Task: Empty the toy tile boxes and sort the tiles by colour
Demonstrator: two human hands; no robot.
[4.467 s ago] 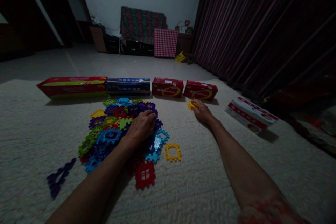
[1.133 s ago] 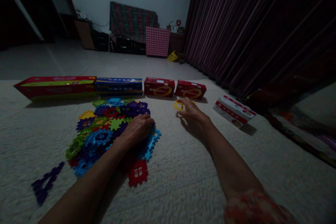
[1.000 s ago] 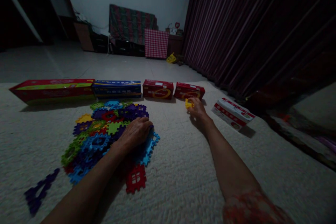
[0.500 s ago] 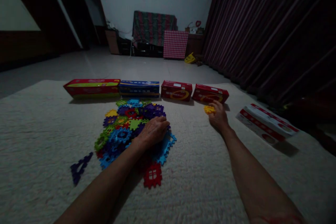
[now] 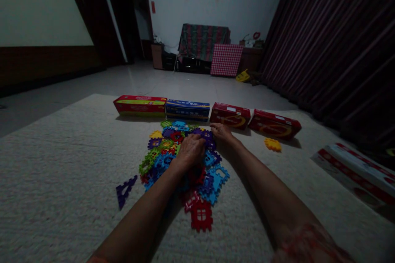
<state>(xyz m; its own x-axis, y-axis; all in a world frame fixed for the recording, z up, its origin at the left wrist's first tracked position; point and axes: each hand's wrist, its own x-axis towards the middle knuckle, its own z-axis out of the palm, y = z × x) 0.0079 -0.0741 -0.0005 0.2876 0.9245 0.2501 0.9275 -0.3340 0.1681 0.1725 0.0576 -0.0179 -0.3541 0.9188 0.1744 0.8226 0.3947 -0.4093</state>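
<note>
A heap of plastic interlocking pieces [image 5: 159, 164] in blue, green, purple, red and yellow lies on the pale mat. Over its middle is my left hand [image 5: 191, 148], fingers curled down among the pieces; what they grip, if anything, is hidden. My right hand [image 5: 221, 131] reaches to the heap's upper right edge with fingers stretched out, close to a purple piece [image 5: 207, 135]. Apart on the right, a yellow piece [image 5: 273, 144] lies on the mat. A red window piece [image 5: 201, 215] is at the near end of the heap, and a purple triangle piece [image 5: 125, 191] lies to its left.
Behind the heap stand a red and green box [image 5: 140, 107], a blue box [image 5: 187, 111] and two dark red boxes, one [image 5: 231, 116] beside the other [image 5: 274, 125]. A white and red box [image 5: 358, 172] sits at far right. The mat [image 5: 77, 152] spreads under everything.
My right hand has let go of the yellow piece, which now lies on the mat, and has moved left to the heap. My left hand stays over the heap. The view has turned left.
</note>
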